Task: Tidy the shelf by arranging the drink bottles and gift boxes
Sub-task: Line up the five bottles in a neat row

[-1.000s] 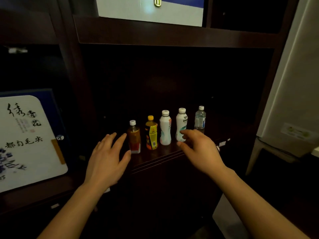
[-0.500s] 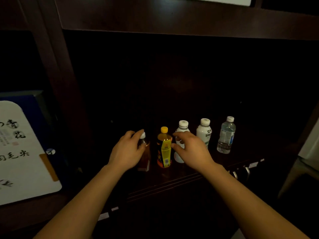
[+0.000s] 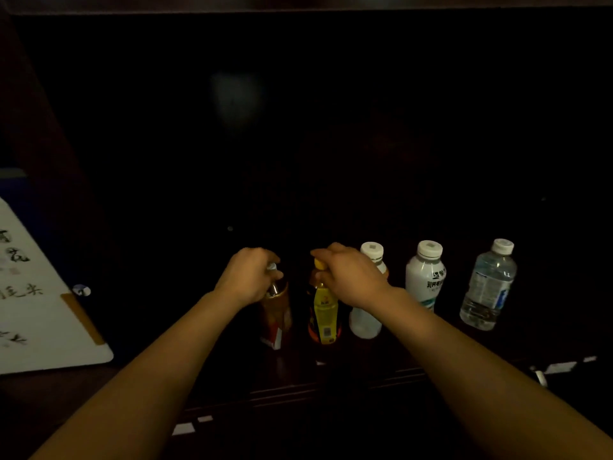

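Several drink bottles stand in a row on the dark wooden shelf (image 3: 365,376). My left hand (image 3: 247,277) is closed around the neck of the brown tea bottle (image 3: 275,318) at the left end. My right hand (image 3: 351,277) grips the top of the yellow-labelled bottle (image 3: 325,313) beside it. Behind my right hand a white bottle (image 3: 366,322) is partly hidden. Further right stand another white bottle (image 3: 425,277) with a teal label and a clear water bottle (image 3: 487,287).
A white gift box (image 3: 36,293) with black calligraphy leans in the compartment at the left, beyond a dark upright post. The back of the shelf is deep shadow. Pale stickers (image 3: 560,366) mark the shelf's front edge.
The view has moved closer to the shelf. My left hand has closed on the brown bottle's neck, and my right hand has shifted left from the white bottle onto the yellow-labelled bottle.
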